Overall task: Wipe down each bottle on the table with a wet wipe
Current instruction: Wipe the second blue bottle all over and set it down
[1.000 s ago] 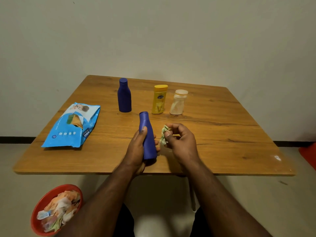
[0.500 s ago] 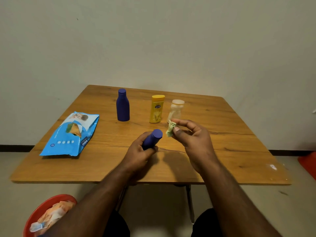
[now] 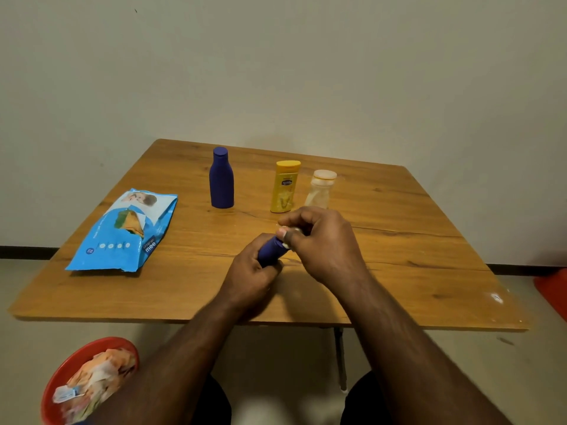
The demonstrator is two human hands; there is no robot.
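Observation:
My left hand grips a small blue bottle, tilted with its top pointing away from me, over the wooden table. My right hand is closed over the bottle's top end, pinching a crumpled wet wipe of which only a small pale bit shows. Farther back stand three upright bottles: a larger blue bottle, a yellow bottle and a clear bottle with a pale cap.
A blue pack of wet wipes lies on the table's left side. On the floor at the lower left stands a red bin with used wipes in it. A red object sits at the right edge.
My left hand tipped the small blue bottle from upright to pointing away. My right hand brought the wipe from beside the bottle onto its top end and closed over it.

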